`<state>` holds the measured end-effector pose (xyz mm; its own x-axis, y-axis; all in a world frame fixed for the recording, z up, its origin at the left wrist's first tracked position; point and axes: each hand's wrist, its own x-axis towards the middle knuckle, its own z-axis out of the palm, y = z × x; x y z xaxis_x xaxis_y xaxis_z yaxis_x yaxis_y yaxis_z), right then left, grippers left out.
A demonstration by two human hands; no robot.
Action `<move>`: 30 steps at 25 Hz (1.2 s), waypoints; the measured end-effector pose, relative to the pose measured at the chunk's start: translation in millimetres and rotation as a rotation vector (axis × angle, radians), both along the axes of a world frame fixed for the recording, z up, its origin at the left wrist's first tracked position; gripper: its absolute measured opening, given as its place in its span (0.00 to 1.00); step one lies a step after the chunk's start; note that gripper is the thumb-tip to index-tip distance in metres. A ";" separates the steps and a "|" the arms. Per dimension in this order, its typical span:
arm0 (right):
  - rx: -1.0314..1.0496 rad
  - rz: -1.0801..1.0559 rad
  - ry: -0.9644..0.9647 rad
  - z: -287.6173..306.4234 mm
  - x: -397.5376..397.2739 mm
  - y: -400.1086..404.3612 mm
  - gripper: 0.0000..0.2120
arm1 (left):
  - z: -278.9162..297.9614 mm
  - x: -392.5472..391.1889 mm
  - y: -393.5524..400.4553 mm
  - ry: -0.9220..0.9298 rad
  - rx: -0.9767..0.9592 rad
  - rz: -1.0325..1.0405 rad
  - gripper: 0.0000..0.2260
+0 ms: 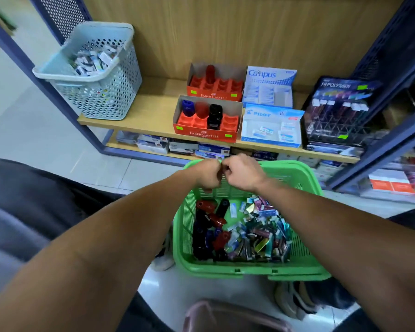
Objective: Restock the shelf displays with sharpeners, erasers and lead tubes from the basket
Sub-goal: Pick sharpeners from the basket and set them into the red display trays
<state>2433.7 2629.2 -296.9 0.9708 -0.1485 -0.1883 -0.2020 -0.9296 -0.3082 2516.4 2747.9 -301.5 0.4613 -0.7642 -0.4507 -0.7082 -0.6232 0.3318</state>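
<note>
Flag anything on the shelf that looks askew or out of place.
The pale blue perforated basket at the shelf's left end sits tilted and overhangs the edge. The black sharpener in the front Faber-Castell tray stands taller than its neighbours. Nothing looks spilled or damaged.

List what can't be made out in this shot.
- Head view: whatever the left hand and right hand hold between them, hidden by curled fingers.
- Grey basket contents: too small, blurred.
- Green basket far wall: behind the hands.
</note>
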 end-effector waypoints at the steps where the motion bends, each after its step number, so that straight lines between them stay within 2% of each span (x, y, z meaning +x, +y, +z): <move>1: -0.002 0.026 0.114 -9.6 -6.2 3.3 0.06 | -10.1 -6.4 3.2 0.030 0.078 -0.030 0.03; 3: 0.013 0.058 0.344 -34.3 -14.1 8.6 0.04 | -30.9 -16.3 8.0 0.046 0.187 -0.061 0.04; 5: 0.035 0.031 0.442 -58.8 -17.2 9.1 0.06 | -50.1 -18.6 10.0 0.042 0.220 -0.047 0.10; 9: 0.073 -0.100 0.492 -95.5 -16.9 10.1 0.12 | -83.8 -17.2 12.2 0.051 0.254 0.039 0.12; 12: 0.168 -0.151 0.525 -123.6 -14.9 14.5 0.13 | -114.4 -16.3 8.5 0.084 0.310 -0.003 0.11; 13: 0.198 -0.142 0.521 -132.4 -14.8 16.0 0.14 | -124.2 -16.2 7.0 0.090 0.330 -0.026 0.11; 15: 0.221 -0.047 0.495 -145.7 -15.3 18.0 0.23 | -139.2 -16.8 6.1 0.046 0.368 -0.085 0.15; 17: 0.165 0.053 0.499 -154.3 -14.8 18.8 0.31 | -152.3 -15.6 4.2 -0.052 0.421 -0.159 0.17; 18: 0.127 0.074 0.510 -158.0 -13.3 17.9 0.32 | -157.3 -14.5 2.9 -0.089 0.444 -0.176 0.18; 23: -0.113 0.151 0.507 -171.4 -8.0 17.0 0.19 | -167.8 -16.6 -7.7 -0.244 0.437 -0.254 0.16; 26: -0.216 0.200 0.484 -173.0 -9.8 16.6 0.15 | -171.2 -23.2 -8.2 -0.302 0.428 -0.285 0.17; 28: -0.223 0.223 0.457 -173.6 -9.9 12.5 0.12 | -166.1 -22.0 -8.2 -0.244 0.428 -0.265 0.18; 30: -0.124 0.177 0.471 -171.0 -12.8 9.3 0.14 | -157.0 -20.4 -9.6 -0.151 0.398 -0.227 0.20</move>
